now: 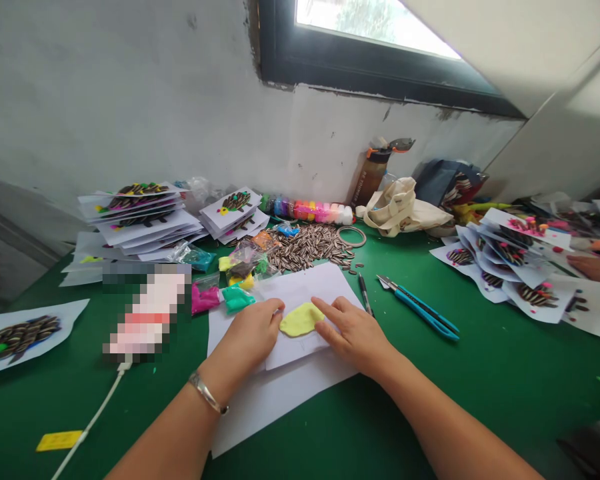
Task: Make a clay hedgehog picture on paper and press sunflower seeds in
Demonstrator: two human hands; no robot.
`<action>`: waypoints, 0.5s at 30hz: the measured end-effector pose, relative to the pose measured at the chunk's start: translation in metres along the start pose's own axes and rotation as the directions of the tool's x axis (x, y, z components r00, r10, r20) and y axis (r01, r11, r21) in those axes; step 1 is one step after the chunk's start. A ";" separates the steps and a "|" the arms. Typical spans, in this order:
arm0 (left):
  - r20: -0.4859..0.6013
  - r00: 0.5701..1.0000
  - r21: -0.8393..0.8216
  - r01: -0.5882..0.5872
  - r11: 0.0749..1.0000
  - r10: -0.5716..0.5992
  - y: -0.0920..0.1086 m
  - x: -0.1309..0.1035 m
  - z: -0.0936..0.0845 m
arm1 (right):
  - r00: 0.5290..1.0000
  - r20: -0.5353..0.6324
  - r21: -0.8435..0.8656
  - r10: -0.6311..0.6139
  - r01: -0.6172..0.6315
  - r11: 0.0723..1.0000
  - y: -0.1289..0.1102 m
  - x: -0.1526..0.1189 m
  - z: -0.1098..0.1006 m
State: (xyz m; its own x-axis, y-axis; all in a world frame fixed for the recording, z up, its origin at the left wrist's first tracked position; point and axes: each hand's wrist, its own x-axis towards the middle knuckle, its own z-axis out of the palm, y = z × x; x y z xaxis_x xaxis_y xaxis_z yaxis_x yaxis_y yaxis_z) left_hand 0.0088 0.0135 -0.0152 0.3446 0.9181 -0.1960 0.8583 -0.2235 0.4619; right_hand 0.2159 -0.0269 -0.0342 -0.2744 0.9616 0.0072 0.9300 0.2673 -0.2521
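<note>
A flattened oval of pale yellow modelling clay (300,320) lies on a white sheet of paper (290,359), which rests on a larger white sheet (260,413). At the clay's left end, my left hand (250,331) has its fingers curled together over the edge of the upper paper. My right hand (354,330) touches the clay's right end with thumb and index finger, its fingers apart and holding nothing. Beyond the paper are small bags of clay, magenta (205,298) and green (237,299), and a heap of striped sunflower seeds (307,247).
A black pen (365,293) and blue-handled tweezers (423,310) lie at right. Stacked seed pictures stand left (140,223) and right (515,260). Tape (351,235), clay tubs (313,210), a bottle (373,175) and cloth bag (403,210) line the wall. Another person's hand (597,263) shows far right.
</note>
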 end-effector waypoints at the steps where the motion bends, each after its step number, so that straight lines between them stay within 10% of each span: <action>1: -0.001 1.000 0.001 -0.002 1.000 0.002 0.000 0.000 0.000 | 1.000 0.001 -0.016 -0.014 0.014 1.000 -0.001 0.000 0.000; 15: 0.002 1.000 0.011 -0.002 1.000 0.002 0.001 0.000 0.000 | 1.000 0.008 0.024 0.005 -0.005 1.000 0.001 0.000 0.000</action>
State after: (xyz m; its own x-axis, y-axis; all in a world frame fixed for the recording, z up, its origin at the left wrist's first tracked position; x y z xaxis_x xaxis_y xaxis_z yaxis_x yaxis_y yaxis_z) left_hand 0.0096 0.0136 -0.0152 0.3469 0.9171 -0.1965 0.8617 -0.2289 0.4529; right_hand 0.2166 -0.0272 -0.0342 -0.2714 0.9625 -0.0016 0.9255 0.2605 -0.2751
